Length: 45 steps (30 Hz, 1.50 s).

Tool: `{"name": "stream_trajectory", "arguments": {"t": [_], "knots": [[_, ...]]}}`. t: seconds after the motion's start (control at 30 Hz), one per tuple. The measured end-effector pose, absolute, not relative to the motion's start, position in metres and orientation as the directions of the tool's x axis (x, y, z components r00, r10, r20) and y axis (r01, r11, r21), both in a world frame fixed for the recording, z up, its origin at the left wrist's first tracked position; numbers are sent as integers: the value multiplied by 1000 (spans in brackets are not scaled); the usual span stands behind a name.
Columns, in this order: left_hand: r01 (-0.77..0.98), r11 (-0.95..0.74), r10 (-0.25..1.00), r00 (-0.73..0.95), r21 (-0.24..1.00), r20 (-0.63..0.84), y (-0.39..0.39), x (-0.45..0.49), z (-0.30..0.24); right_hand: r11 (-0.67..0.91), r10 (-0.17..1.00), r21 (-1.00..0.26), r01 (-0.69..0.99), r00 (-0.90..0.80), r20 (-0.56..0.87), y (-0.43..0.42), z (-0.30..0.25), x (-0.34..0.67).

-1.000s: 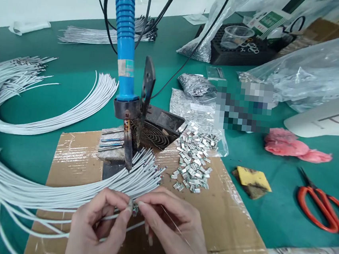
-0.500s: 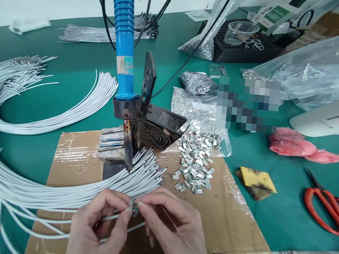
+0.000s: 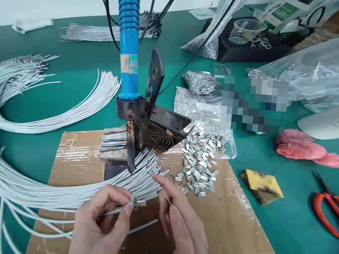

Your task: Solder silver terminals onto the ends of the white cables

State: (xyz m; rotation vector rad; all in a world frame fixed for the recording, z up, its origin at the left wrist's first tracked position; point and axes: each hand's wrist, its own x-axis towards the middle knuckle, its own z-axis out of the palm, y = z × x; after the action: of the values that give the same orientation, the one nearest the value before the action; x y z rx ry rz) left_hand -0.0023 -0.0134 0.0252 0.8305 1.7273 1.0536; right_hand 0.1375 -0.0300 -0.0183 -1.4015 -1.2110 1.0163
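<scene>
My left hand (image 3: pixel 100 226) pinches the end of a thin white cable (image 3: pixel 113 211) with a small metal clip (image 3: pixel 140 203) on its tip, low over the cardboard sheet (image 3: pixel 232 221). My right hand (image 3: pixel 182 224) has drawn away from the clip; it pinches a fine wire (image 3: pixel 165 195) while the forefinger stretches toward the white cable bundle (image 3: pixel 61 192). Just behind stands the soldering iron with a blue handle (image 3: pixel 128 47) in its dark stand (image 3: pixel 157 130). A pile of metal clips (image 3: pixel 200 168) lies to the right of the stand.
More white cable loops (image 3: pixel 25 101) lie at the left on the green table (image 3: pixel 73 66). A yellow sponge (image 3: pixel 262 184), red scissors (image 3: pixel 334 208), pink cloth (image 3: pixel 305 150), plastic bags (image 3: pixel 318 73) and a black tray (image 3: pixel 248 50) fill the right side.
My right hand let go of the clip at the cable tip and moved right and up, with the forefinger now stretched toward the bundle. The left hand stays put, and the view shifted slightly.
</scene>
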Motion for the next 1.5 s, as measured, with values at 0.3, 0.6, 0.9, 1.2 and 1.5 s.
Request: {"name": "stream_trajectory", "arguments": {"t": [0.3,0.6,0.9,1.2,1.5], "knots": [[151,405,865,-383,902,-324,-6,-4,26,-29,995,-951,309,99,2,-17,-2,146],[160,390,860,-417,907,-296,-2,-5,21,159,979,-935,317,68,190,-11,1,133],[189,337,866,-446,922,-225,-1,-4,18,93,979,-963,251,154,135,-8,-4,121],[224,318,878,-437,921,-197,1,-6,16,12,993,-997,76,114,21,-3,-9,125],[227,317,883,-424,921,-200,6,-9,13,-15,993,-997,72,117,-6,3,-11,127]]}}
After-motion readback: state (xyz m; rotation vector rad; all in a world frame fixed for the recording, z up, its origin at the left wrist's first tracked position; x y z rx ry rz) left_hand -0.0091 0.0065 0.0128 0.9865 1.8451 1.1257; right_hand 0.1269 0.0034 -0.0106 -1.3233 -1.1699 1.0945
